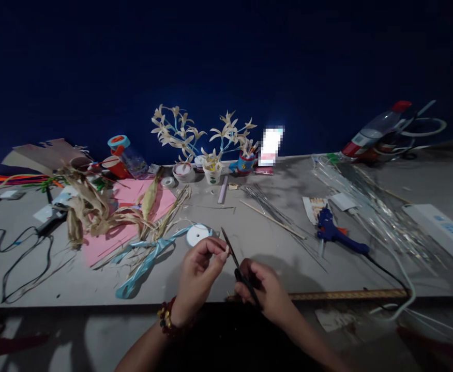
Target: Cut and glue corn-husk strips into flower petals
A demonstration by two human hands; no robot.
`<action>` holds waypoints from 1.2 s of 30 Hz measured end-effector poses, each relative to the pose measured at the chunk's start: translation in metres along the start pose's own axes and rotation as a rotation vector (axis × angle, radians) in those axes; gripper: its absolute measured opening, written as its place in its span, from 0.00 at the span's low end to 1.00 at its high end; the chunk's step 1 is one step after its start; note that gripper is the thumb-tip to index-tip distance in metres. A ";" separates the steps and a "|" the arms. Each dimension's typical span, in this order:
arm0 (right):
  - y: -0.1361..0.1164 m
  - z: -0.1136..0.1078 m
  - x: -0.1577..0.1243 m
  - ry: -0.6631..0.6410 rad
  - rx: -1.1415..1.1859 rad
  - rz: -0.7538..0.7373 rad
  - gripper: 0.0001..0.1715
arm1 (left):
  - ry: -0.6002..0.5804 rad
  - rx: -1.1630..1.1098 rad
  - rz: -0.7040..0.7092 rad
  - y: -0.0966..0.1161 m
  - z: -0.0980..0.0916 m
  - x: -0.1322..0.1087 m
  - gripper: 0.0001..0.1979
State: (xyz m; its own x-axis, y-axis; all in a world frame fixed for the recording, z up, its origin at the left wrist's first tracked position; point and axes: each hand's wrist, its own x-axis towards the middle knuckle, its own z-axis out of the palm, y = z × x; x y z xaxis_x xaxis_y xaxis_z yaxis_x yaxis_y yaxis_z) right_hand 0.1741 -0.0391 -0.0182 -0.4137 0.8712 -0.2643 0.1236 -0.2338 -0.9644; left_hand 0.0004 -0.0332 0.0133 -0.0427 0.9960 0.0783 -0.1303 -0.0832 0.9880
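Above the table's [75, 287] near edge, the left hand [197, 274] pinches a small pale husk scrap [225, 251] against the scissors [236, 263] gripped by the right hand [267, 292]; the scrap seems light, thin and brittle, best held near the blades.

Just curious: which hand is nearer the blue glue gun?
Right. The right hand, holding scissors, sits left of the glue gun; the left hand, pinching a pale scrap, is farther left.
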 end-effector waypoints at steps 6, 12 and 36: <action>-0.001 -0.009 0.001 -0.014 -0.091 -0.010 0.20 | -0.081 -0.067 -0.059 0.004 -0.004 0.003 0.08; 0.007 -0.042 0.006 0.153 -0.472 -0.065 0.20 | -0.176 -0.120 -0.173 0.007 -0.014 0.009 0.08; -0.013 -0.041 0.001 0.139 0.195 -0.062 0.26 | -0.721 0.655 0.333 0.028 -0.006 0.039 0.22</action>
State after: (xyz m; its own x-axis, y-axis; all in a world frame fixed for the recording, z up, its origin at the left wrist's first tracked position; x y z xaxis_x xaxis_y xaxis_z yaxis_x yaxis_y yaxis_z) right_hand 0.2094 -0.0174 -0.0051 -0.2850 0.9344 -0.2138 -0.0802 -0.2455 -0.9661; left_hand -0.0106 0.0030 0.0435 0.6550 0.7260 0.2097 0.3540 -0.5400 0.7636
